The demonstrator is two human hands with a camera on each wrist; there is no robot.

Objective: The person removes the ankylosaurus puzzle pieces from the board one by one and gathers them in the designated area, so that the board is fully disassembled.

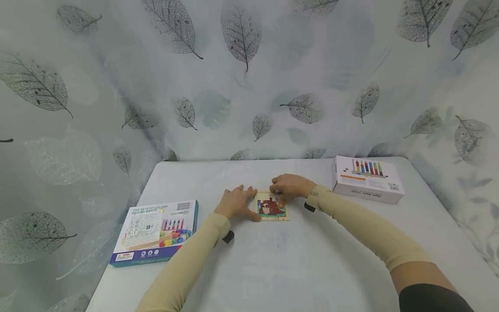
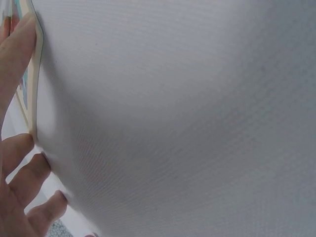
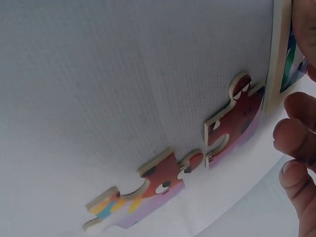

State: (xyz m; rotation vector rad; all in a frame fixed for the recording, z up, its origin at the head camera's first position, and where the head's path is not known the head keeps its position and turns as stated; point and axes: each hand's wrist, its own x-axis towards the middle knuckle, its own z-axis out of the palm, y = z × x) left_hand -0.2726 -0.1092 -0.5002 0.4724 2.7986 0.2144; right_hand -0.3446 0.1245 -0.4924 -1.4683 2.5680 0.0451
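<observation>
A small square wooden jigsaw puzzle (image 1: 271,211) with a brown cartoon animal lies flat near the middle of the table. My left hand (image 1: 236,203) is at its left side, fingers spread. In the left wrist view the thumb (image 2: 22,47) rests against the puzzle's pale frame (image 2: 32,89). My right hand (image 1: 293,186) bends over the upper right of the puzzle, its thumb on the picture. Whether a piece is between that thumb and the fingers is hidden. In the right wrist view, loose red-brown jigsaw pieces (image 3: 242,116) lie on the table beside the frame.
On the left lies a flat box of beaded columns (image 1: 156,232). A white box with coloured pegs pictured (image 1: 366,178) stands at the back right. The white table (image 1: 273,268) ends at a leaf-patterned curtain (image 1: 210,73).
</observation>
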